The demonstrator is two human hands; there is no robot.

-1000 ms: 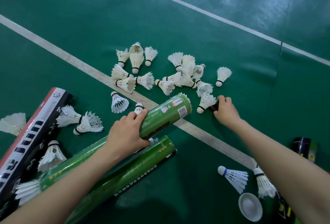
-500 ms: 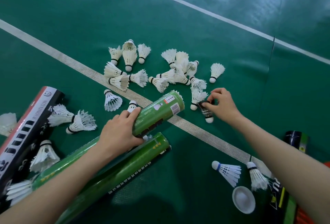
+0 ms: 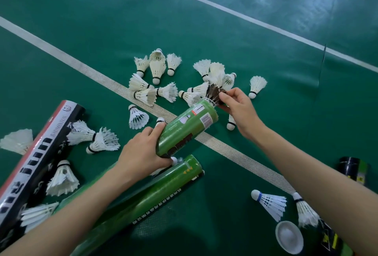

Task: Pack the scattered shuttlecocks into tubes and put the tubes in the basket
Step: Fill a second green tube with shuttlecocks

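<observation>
My left hand [image 3: 141, 153] grips a green tube [image 3: 188, 127], tilted with its open mouth pointing up and right. At that mouth my right hand [image 3: 237, 110] pinches a dark-feathered shuttlecock [image 3: 214, 94], its cork end inside the tube and its feathers sticking out. Several white shuttlecocks [image 3: 157, 67] lie scattered on the green floor beyond the tube. More shuttlecocks [image 3: 102, 141] lie to the left, and two shuttlecocks [image 3: 270, 202] lie at lower right. No basket is in view.
A second green tube [image 3: 143, 204] lies under my left forearm. A black, white and red tube [image 3: 34, 159] lies at the left. A white cap [image 3: 288, 237] and dark tubes [image 3: 353, 170] sit at lower right. White court lines [image 3: 225, 145] cross the floor.
My right hand lifted the dark shuttlecock off the floor and brought it to the tube's mouth. My left hand tipped the tube's open end upward.
</observation>
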